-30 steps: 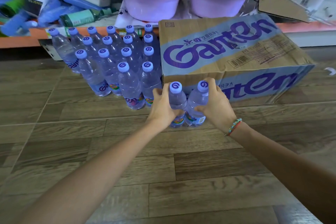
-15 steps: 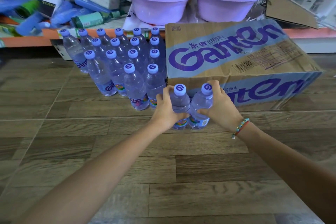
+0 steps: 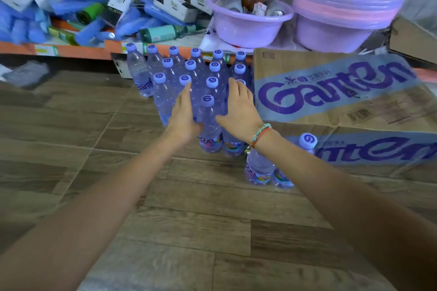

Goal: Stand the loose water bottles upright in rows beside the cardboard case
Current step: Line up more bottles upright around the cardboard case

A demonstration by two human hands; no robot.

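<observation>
Several clear water bottles (image 3: 163, 99) with purple caps stand upright in rows left of the cardboard case (image 3: 331, 92) printed with purple letters. My left hand (image 3: 184, 116) lies flat on the left side of the front bottle (image 3: 209, 123), thumb across its front. My right hand (image 3: 238, 111) presses flat on the right side of the same front row, over a neighbouring bottle (image 3: 233, 145). Fingers of both hands are stretched out. Two more upright bottles (image 3: 259, 168) stand before the case's front face, partly hidden by my right forearm.
A low orange-edged shelf (image 3: 78, 48) behind the bottles holds blue packs, boxes and green bottles. Two purple basins (image 3: 246, 23) sit behind the case, one with small bottles inside. A flattened cardboard piece (image 3: 411, 40) leans at the far right. Wood-pattern floor (image 3: 189, 231) stretches toward me.
Both hands let go of the two bottles in front of the case and moved left and forward onto the front row of the standing group. The view shifted closer.
</observation>
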